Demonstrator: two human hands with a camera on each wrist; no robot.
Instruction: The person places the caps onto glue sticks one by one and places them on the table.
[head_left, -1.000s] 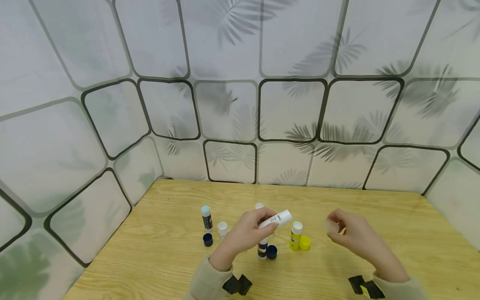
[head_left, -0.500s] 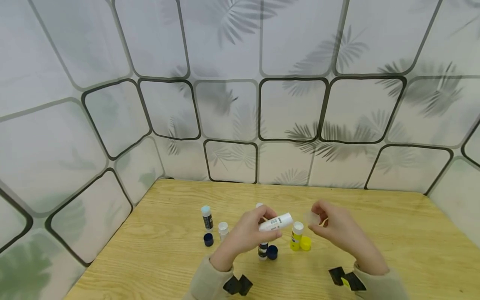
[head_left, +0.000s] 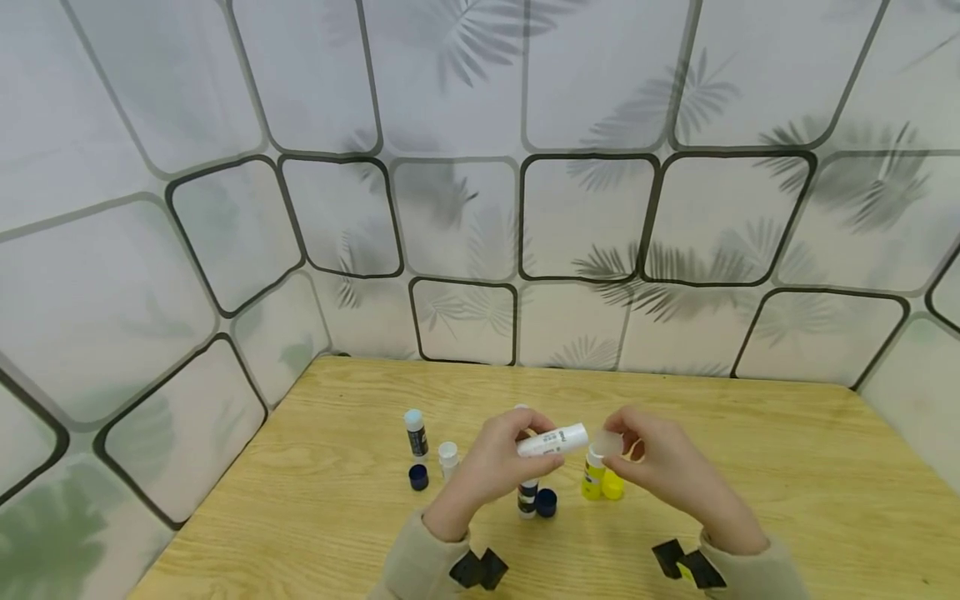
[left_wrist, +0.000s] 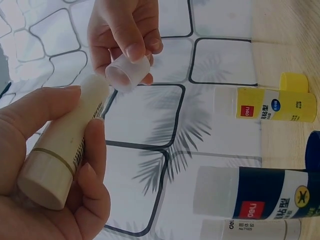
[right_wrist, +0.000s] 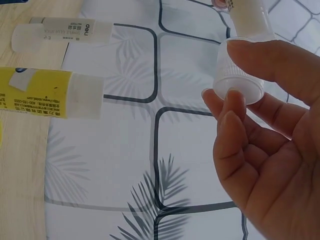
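with left hand [head_left: 489, 465] curled, gripping a white glue stick [head_left: 551, 441]; with right hand [head_left: 663, 454], pinching a translucent cap [head_left: 607, 443] just beside the stick's tip; holding both above the table [head_left: 825, 467], well in from the back edge; probably light, stiff, smooth, best grasped mid-barrel
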